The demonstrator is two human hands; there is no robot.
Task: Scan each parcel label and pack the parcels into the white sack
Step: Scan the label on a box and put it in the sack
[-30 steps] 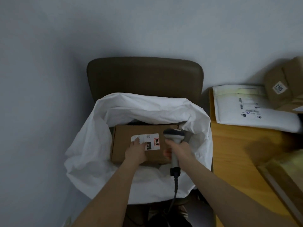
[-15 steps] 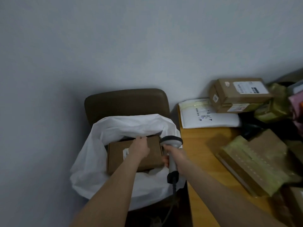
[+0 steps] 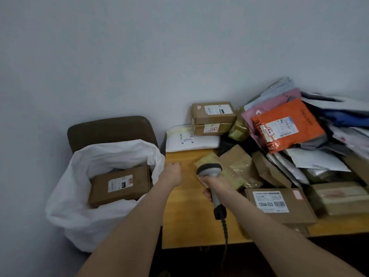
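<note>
On my screen the left hand [image 3: 172,173] hovers over the near-left part of the yellow wooden surface [image 3: 183,218], just right of the white plastic sack [image 3: 79,198]. Its fingers hang loosely curled and hold nothing. The right hand [image 3: 212,183] grips the grey handheld barcode scanner [image 3: 209,169] with its fingers clamped round the handle. The scanner's head points away from me at a brown parcel bound in yellowish tape [image 3: 234,167], which lies just beyond it. A black coiled cable [image 3: 225,228] drops from the handle's base past the surface's near edge.

The sack stands open against the back of a dark brown padded chair [image 3: 111,129], left of the surface. Inside it I see 1 flat brown cardboard box [image 3: 137,185] lying with its white label [image 3: 120,183] facing up.

At the back of the surface, by the pale wall [image 3: 179,56], 2 small brown cardboard boxes [image 3: 213,118] are stacked. Their left end rests on a white padded mailer [image 3: 191,141]. A flat brown carton marked 12V4A-5525 [image 3: 295,208] lies just right of the right forearm. Behind it a heap of soft mailers crowds the right end, with an orange plastic mailer [image 3: 299,120] on top.
</note>
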